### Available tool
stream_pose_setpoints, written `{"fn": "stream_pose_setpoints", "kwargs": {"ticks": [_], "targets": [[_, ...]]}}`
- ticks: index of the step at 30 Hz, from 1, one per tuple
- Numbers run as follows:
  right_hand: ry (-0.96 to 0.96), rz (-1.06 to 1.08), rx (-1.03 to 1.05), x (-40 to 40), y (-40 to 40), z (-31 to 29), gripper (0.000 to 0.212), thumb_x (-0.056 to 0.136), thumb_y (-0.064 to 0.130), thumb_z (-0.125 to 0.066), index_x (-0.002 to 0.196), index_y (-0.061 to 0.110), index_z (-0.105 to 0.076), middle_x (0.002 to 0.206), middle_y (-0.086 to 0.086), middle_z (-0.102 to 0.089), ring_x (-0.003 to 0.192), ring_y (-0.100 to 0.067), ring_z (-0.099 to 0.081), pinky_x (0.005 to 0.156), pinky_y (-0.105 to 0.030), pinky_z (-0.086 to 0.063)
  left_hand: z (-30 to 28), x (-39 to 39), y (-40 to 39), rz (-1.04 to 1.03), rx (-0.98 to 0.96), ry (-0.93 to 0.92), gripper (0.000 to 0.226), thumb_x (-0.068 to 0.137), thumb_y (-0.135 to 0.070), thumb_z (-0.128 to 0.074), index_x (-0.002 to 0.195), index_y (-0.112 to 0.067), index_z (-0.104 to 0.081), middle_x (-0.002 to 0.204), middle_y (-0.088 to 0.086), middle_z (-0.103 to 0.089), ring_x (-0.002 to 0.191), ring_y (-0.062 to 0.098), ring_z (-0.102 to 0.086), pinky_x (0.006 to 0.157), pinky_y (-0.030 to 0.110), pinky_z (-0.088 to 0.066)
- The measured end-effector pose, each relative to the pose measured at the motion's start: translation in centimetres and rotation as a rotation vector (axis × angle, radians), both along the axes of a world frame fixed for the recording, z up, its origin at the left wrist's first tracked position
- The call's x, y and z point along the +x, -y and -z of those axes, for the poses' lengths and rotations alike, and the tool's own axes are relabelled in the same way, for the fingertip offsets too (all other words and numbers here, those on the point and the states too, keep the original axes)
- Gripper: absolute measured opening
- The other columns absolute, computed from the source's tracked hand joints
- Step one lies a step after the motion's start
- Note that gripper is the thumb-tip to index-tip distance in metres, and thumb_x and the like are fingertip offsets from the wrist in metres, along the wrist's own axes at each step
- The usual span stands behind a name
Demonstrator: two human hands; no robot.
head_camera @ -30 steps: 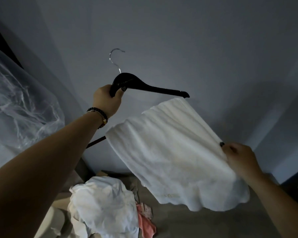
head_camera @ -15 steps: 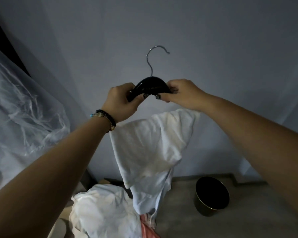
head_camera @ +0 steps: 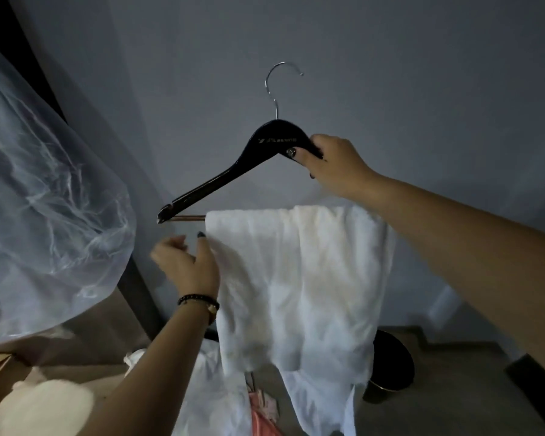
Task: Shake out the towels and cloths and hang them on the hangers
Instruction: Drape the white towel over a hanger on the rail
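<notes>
Far left there's a big sheet of clear crinkly plastic bulging into view, with a dark post running down behind it. Down in the bottom left corner sits something pale and blurry, might be another cloth but it's too smeared to say.

Next over, the left hand is up beside the left edge of the white towel, thumb against the fabric. The fingers look loosely curled and a bit motion-blurred, so I can't tell if it's actually pinching the edge or just touching it. There's a dark beaded bracelet on that wrist.

The towel is draped over the lower bar of the black hanger, hanging down in front in a long crumpled fall, its bottom end reaching near the floor. A short stretch of the bar shows bare at the left end. The hanger has a silver hook on top, pointing up at the grey wall, not hooked on anything.

Below the towel there's a heap of white cloths with a pink cloth poking out of it, and just right of the towel a dark round bin on the floor.

The right hand grips the hanger's right shoulder, fingers wrapped around it and thumb pressed on the front, holding the whole thing up in the air
</notes>
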State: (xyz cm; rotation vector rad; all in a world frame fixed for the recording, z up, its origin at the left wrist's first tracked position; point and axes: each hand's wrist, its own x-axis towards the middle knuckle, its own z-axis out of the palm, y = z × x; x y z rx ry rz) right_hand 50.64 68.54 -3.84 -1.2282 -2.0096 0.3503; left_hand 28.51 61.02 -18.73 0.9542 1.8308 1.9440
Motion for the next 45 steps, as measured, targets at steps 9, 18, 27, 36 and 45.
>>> {"fn": "stream_pose_setpoints", "kwargs": {"ticks": [9, 18, 27, 36, 45], "targets": [[-0.001, 0.143, 0.106, 3.3, 0.8, -1.5, 0.043, 0.096, 0.039, -0.053, 0.081, -0.002, -0.058, 0.068, -0.009, -0.063, 0.057, -0.013, -0.056, 0.051, -0.009, -0.037, -4.0, 1.8, -2.2, 0.483, -0.082, -0.087, 0.042, 0.1, -0.043, -0.043, 0.071, -0.012, -0.047, 0.065, 0.004, -0.041, 0.057, 0.012, -0.039, 0.057, 0.025, -0.032], [0.104, 0.395, 0.249, 7.6, -0.5, -2.0, 0.051, 0.091, 0.046, -0.056, 0.066, 0.001, -0.054, 0.066, -0.015, -0.062, 0.064, -0.032, -0.058, 0.056, -0.033, -0.042, -3.6, 1.2, -1.0, 0.451, -0.047, -0.102, 0.044, 0.099, -0.034, -0.049, 0.07, -0.001, -0.046, 0.064, 0.005, -0.036, 0.059, 0.015, -0.035, 0.057, 0.028, -0.031], [0.039, 0.508, 0.149, 5.6, -0.2, -2.3, 0.051, 0.092, 0.043, -0.057, 0.055, 0.017, -0.033, 0.055, 0.002, -0.038, 0.047, -0.011, -0.033, 0.044, -0.027, -0.02, -2.2, -1.5, 1.0, 0.489, -0.122, -0.049, 0.049, 0.097, -0.036, -0.053, 0.086, 0.012, -0.055, 0.076, 0.009, -0.049, 0.07, 0.017, -0.047, 0.065, 0.03, -0.04], [-0.068, 0.306, 0.218, 1.5, -0.1, -6.5, 0.048, 0.088, 0.047, -0.058, 0.074, 0.002, -0.059, 0.074, -0.014, -0.067, 0.068, -0.032, -0.064, 0.058, -0.041, -0.053, -3.3, -3.8, 1.3, 0.457, -0.227, -0.067, 0.052, 0.084, -0.061, -0.053, 0.076, -0.011, -0.058, 0.072, 0.009, -0.052, 0.067, 0.02, -0.05, 0.066, 0.033, -0.041], [-0.209, 0.285, 0.237, 2.4, -1.3, -12.6, 0.047, 0.083, 0.047, -0.065, 0.071, 0.002, -0.062, 0.058, -0.004, -0.065, 0.058, -0.03, -0.066, 0.057, -0.051, -0.057, -17.4, -3.4, -4.8, 0.213, 0.101, -0.656, 0.041, 0.096, -0.026, -0.053, 0.133, -0.012, -0.044, 0.134, 0.007, -0.043, 0.119, 0.019, -0.046, 0.098, 0.027, -0.037]]}}
